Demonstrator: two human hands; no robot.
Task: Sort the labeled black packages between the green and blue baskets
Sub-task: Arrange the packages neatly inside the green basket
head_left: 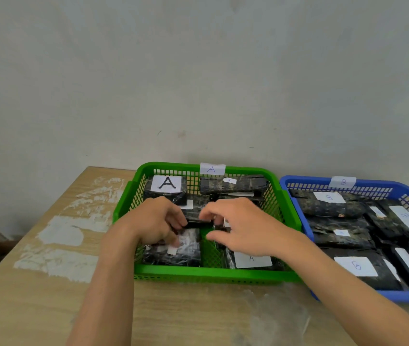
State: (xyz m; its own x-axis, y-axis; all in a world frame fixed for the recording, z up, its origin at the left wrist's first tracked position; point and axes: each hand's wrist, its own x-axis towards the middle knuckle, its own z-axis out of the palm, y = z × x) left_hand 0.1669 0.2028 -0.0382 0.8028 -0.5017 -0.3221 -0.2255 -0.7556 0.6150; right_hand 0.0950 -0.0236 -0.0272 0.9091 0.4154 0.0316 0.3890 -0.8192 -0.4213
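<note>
In the one green basket (pixel 213 272), left hand (pixel 153 221) and right hand (pixel 243 226) both pinch one black package (pixel 197 223)

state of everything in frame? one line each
green basket: tagged A, partly filled with black packages.
blue basket: tagged B, packed with B-labeled packages.
middle package: inside green basket, gripped by both hands.
left hand: curled on the middle package's left end.
right hand: curled on its right end.
big-A package: back left of green basket, label up, untouched.

Green basket (pixel 213 272): left hand (pixel 152 222), right hand (pixel 239 227) grip black package (pixel 195 217).
</note>
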